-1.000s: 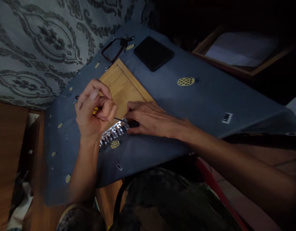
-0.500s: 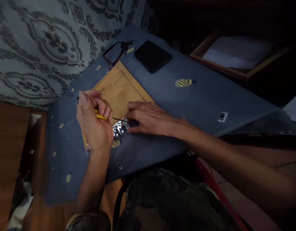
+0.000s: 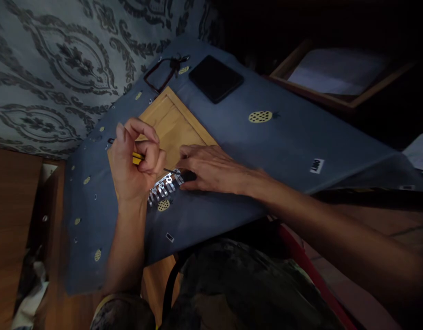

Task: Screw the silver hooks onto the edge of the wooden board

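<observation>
My left hand [image 3: 135, 165] is closed around a screwdriver with a yellow handle [image 3: 138, 158]. Its thin dark shaft [image 3: 169, 171] points right, the tip at the right end of a row of shiny metal pieces [image 3: 161, 185]. This row runs along the near edge of a wooden panel with a raised rim [image 3: 175, 121]. My right hand [image 3: 211, 169] rests on that edge, thumb and fingers curled around the right end of the row. Between them shows a dark shape that I cannot make out. My left hand hides the panel's left part.
A blue cloth with pineapple prints [image 3: 283, 151] covers the table. Behind the panel lie a black tablet-like device [image 3: 216, 79] and dark-framed glasses [image 3: 159, 78]. An open wooden drawer or tray [image 3: 355, 101] stands back right, a patterned curtain [image 3: 60, 68] back left.
My left hand has turned and its fingers have loosened and lifted somewhat around the screwdriver handle. More of the metal row shows now. My right hand has stayed in place.
</observation>
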Action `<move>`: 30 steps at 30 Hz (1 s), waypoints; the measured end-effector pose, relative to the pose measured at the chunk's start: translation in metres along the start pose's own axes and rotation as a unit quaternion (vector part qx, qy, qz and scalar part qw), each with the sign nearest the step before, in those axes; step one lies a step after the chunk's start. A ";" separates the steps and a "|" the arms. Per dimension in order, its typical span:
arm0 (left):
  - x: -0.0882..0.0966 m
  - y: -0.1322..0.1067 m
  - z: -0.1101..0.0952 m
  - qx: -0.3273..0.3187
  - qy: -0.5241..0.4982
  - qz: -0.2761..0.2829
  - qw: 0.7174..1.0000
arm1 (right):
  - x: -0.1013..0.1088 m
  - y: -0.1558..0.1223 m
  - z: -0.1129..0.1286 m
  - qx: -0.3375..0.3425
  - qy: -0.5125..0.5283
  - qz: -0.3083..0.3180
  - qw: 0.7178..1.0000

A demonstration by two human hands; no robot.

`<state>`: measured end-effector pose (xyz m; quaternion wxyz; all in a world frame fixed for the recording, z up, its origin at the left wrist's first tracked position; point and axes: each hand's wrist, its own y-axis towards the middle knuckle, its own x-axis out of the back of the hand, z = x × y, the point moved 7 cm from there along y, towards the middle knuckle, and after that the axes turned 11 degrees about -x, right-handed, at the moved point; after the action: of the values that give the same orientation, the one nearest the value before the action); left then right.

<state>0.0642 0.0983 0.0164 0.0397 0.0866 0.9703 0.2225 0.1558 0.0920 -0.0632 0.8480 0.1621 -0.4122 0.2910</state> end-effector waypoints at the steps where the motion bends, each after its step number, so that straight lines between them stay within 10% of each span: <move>1: 0.002 0.000 -0.003 -0.011 0.000 -0.017 1.000 | 0.000 0.000 0.000 -0.002 -0.001 0.001 1.000; 10: 0.026 -0.008 -0.022 -0.033 0.039 -0.192 0.980 | -0.001 0.001 -0.001 0.002 0.006 -0.004 1.000; 30: 0.024 -0.018 -0.007 -0.041 0.022 -0.225 0.973 | -0.002 0.001 -0.002 0.008 0.017 -0.013 1.000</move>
<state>0.0368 0.0837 0.0135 0.0709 -0.1400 0.9557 0.2491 0.1551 0.0933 -0.0664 0.8572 0.1699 -0.3932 0.2859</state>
